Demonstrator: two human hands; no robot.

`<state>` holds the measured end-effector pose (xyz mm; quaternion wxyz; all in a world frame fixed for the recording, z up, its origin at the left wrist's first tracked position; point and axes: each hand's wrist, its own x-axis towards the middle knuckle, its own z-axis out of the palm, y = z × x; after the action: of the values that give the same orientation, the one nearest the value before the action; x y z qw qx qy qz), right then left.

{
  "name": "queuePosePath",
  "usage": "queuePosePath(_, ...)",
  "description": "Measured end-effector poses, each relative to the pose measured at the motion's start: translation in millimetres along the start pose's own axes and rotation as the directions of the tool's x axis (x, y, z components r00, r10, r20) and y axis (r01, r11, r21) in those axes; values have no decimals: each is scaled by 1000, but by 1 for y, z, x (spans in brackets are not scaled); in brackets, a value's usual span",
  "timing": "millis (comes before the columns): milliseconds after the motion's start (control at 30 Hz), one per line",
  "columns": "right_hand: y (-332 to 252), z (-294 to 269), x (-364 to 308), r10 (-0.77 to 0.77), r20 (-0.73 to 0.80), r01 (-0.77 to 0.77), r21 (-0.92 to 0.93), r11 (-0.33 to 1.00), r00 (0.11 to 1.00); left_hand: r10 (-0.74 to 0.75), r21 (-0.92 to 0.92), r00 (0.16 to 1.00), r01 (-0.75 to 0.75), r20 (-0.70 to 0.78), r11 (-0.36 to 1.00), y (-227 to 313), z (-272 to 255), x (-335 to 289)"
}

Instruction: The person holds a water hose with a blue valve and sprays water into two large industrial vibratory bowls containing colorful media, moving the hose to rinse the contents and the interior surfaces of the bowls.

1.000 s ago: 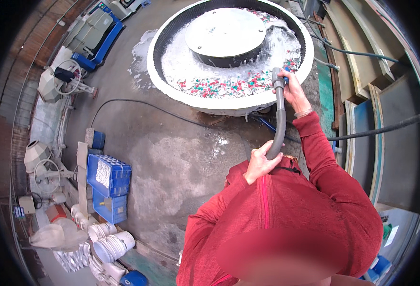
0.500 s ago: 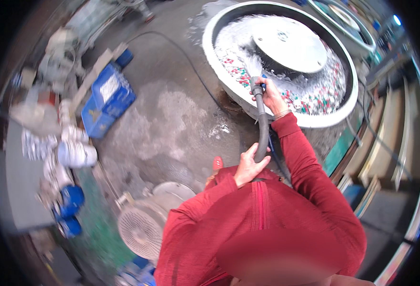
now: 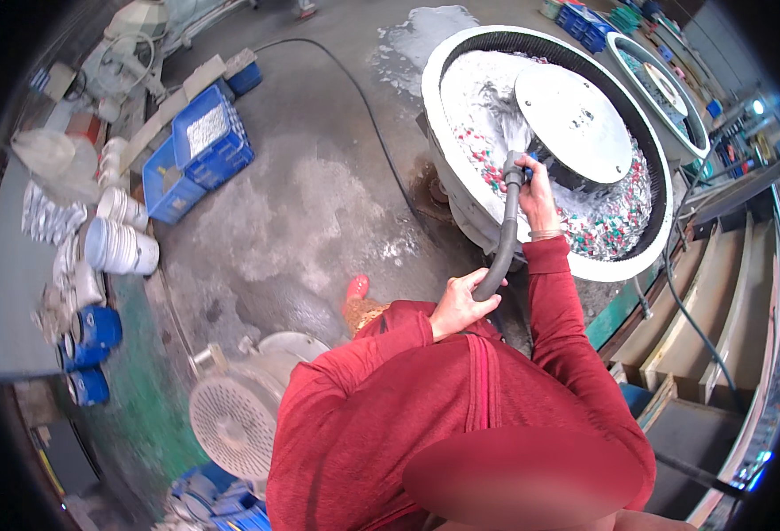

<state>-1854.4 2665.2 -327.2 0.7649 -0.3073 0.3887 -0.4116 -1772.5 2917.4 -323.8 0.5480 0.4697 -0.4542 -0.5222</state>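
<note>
Both my hands grip a thick grey hose [image 3: 507,232]. My right hand [image 3: 537,190] is closed round its nozzle end, just over the near rim of a large round white tub [image 3: 450,159]. Lower down, nearer my body, my left hand [image 3: 462,303] wraps the bent part of the hose. Water sprays from the nozzle into the tub. Inside lie many small red, green and white pieces [image 3: 604,228] under white foam. A round white lid-like disc [image 3: 574,122] covers the tub's middle.
Blue crates [image 3: 202,133], white buckets [image 3: 122,246] and blue drums [image 3: 98,327] stand at the left. A perforated round machine part [image 3: 230,429] is near my left side. A black cable [image 3: 368,111] crosses the wet floor. Wooden troughs [image 3: 708,310] line the right; a second tub [image 3: 660,88] stands beyond.
The whole view has shifted, so the tub now appears lower and further right. Both hands keep their hold on the hose, and water still runs from it.
</note>
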Motion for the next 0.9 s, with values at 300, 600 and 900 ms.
queuePosePath(300,42,87,51,-98,-129,101,18,995,987,37,-30,993,-34,114,999,17,-146,31)
queuePosePath(600,54,179,54,-218,-192,210,-63,976,957,77,-107,977,-57,198,993,30,-230,32)
queuePosePath(900,81,149,56,-65,-342,59,-29,998,938,76,-181,968,-32,241,983,23,-253,32)
